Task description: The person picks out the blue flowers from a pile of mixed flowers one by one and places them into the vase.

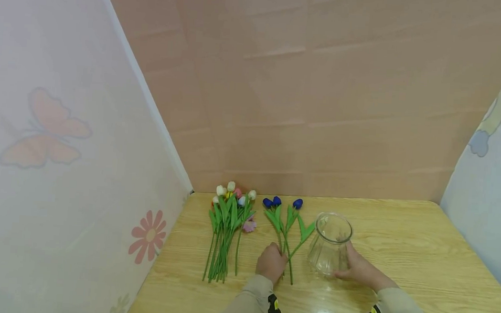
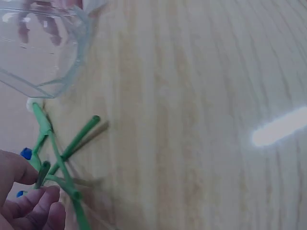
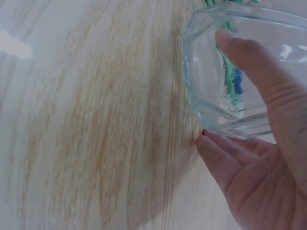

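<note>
In the head view my left hand [image 1: 271, 263] is low over the wooden table, at the stems of several artificial tulips with blue heads [image 1: 298, 204]. Thumb and fingers pinch a green stem [image 2: 43, 172] in the left wrist view, while other stems [image 2: 79, 139] cross beside it. My right hand [image 1: 361, 269] grips a clear faceted glass vase [image 1: 319, 256] by its right side. Its thumb lies across the glass [image 3: 201, 81] and the other fingers reach around the opposite side. Whether the base touches the table cannot be told. Nothing stands inside the vase.
Left of the blue tulips lies a bunch of artificial tulips with white, pink and yellow heads [image 1: 220, 190], its green stems toward me. A small purple flower [image 1: 249, 225] lies beside it. The table [image 1: 400, 242] meets a brown backdrop behind and patterned panels at the sides.
</note>
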`<state>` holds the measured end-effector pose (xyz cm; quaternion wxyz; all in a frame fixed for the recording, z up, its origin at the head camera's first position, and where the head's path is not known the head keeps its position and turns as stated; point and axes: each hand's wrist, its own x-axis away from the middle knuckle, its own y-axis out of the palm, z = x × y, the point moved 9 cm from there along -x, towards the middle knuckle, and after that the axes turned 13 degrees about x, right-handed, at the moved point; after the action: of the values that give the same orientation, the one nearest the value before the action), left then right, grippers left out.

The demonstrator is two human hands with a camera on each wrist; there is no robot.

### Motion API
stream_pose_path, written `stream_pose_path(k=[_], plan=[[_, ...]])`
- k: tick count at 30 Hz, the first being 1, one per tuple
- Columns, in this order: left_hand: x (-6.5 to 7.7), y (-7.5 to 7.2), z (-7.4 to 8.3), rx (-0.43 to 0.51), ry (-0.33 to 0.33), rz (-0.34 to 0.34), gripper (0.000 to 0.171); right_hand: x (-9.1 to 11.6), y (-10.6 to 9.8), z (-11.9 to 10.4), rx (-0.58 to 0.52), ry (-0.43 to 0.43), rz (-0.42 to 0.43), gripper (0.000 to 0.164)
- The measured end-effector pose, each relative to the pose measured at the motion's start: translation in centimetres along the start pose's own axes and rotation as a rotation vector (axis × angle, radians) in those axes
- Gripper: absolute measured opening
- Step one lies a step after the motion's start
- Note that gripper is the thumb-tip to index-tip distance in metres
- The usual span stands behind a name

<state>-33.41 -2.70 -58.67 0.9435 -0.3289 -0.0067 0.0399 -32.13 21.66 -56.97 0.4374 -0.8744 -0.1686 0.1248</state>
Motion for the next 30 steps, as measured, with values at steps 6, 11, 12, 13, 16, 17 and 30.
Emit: stream_pose_path(k=[6, 11, 12, 13, 16, 17, 30], plan=[[-0.7, -1.1, 0.5, 0.084, 0.012, 0.043, 0.010, -0.1, -0.2, -0.1, -0.001, -0.010, 0.002, 0.113], [-1.3, -2.6, 0.9, 0.117, 0.017, 0.086, 0.013, -0.1, -0.2, -0.4, -0.004, -0.025, 0.007, 0.114], [-1.4, -2.8, 0.9, 0.126, 0.014, 0.085, 0.015, -0.1, -0.2, -0.4, -0.003, -0.026, 0.006, 0.114], [-1.5, -3.1, 0.9, 0.129, 0.017, 0.088, 0.016, -0.1, -0.2, -0.4, -0.004, -0.024, 0.004, 0.113], [-1.6, -3.9, 1.1, 0.142, 0.030, 0.103, 0.016, -0.1, -0.1, -0.3, 0.002, -0.015, 0.004, 0.112], [-1.6, -4.2, 1.2, 0.152, 0.029, 0.108, 0.016, -0.1, -0.1, -0.3, 0.003, -0.014, 0.004, 0.112], [-0.7, -6.9, 4.1, 0.357, 0.258, 0.223, 0.022, 0.0, 0.1, 0.0, 0.009, 0.011, -0.003, 0.120]])
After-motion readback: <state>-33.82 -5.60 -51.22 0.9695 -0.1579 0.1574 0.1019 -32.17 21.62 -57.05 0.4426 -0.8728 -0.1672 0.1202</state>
